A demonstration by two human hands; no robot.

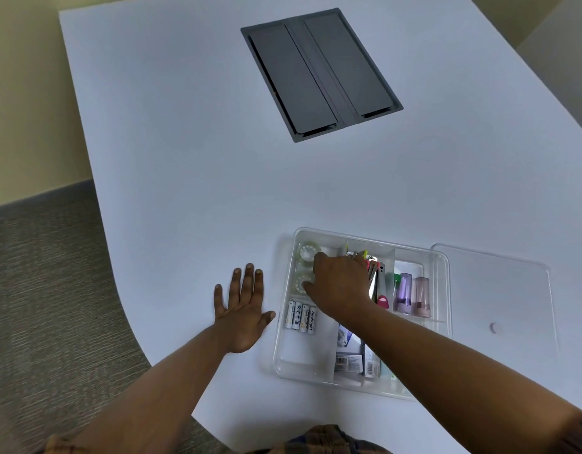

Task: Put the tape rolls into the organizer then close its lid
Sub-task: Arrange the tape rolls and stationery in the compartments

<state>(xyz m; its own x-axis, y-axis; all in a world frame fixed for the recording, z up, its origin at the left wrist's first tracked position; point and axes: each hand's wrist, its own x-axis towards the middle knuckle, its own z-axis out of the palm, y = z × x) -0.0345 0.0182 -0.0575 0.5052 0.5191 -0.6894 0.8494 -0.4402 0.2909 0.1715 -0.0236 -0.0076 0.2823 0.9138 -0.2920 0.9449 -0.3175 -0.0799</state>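
Left hand: I see my left hand (pixel 243 309) lying flat on the tabletop (pixel 185 158), fingers spread, just beside the organizer's left wall, holding nothing.
Right hand: my right hand (pixel 340 286) reaches into the organizer (pixel 442 267); the fingertips rest at the nearer tape roll, but I cannot tell whether they pinch it.
Tape rolls: far roll (pixel 307 252) and near roll (pixel 301 285) sit in the far-left compartment, one behind the other.
Organizer: clear tray near the tabletop's near edge, open.
Lid: clear lid (pixel 499 290) lies flat on the tabletop, touching the organizer's right side.
Batteries: four batteries (pixel 301 317) lie side by side just nearer than the rolls.
Far end: a grey panel (pixel 319 73) is set into the tabletop.
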